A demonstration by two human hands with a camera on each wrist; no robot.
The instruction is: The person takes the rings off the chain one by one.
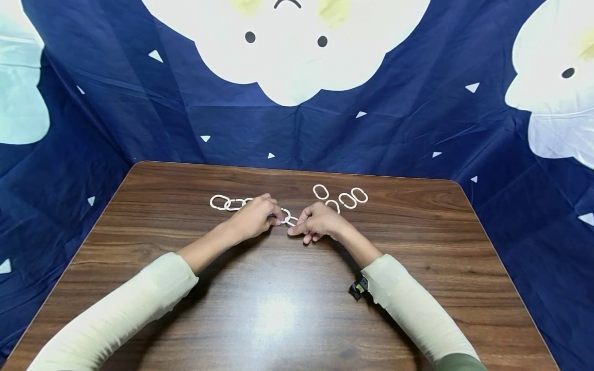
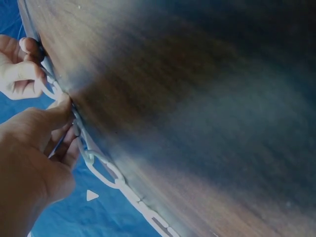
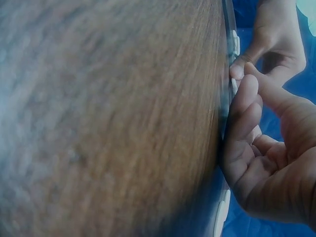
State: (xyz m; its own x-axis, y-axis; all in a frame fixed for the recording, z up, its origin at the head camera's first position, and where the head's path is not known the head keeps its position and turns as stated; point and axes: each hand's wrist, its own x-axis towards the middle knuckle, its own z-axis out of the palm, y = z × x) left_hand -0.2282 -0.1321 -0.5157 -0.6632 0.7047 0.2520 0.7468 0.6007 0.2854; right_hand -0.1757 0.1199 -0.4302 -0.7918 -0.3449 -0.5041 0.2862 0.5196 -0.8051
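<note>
A chain of white plastic links [image 1: 219, 195] lies along the far part of the table, its left links joined one through another. My left hand [image 1: 256, 216] covers the middle of the chain and pinches a link between thumb and fingers. Just to its right, my right hand [image 1: 320, 221] pinches the end link [image 1: 291, 218], which hooks onto the link beside the left fingertips. From the left wrist view, the chain [image 2: 102, 176] trails back beneath the left hand [image 2: 37, 153]. Fingers hide part of the end link in the right wrist view, where the right hand [image 3: 269, 153] almost meets the left hand [image 3: 279, 42].
Several loose white links [image 1: 320, 185] lie behind and right of the right hand, one partly hidden by it. The brown wooden table [image 1: 223, 309] ends at a blue curtain [image 1: 297, 134] with cloud shapes. A small black device [image 1: 357, 288] sits at the right sleeve.
</note>
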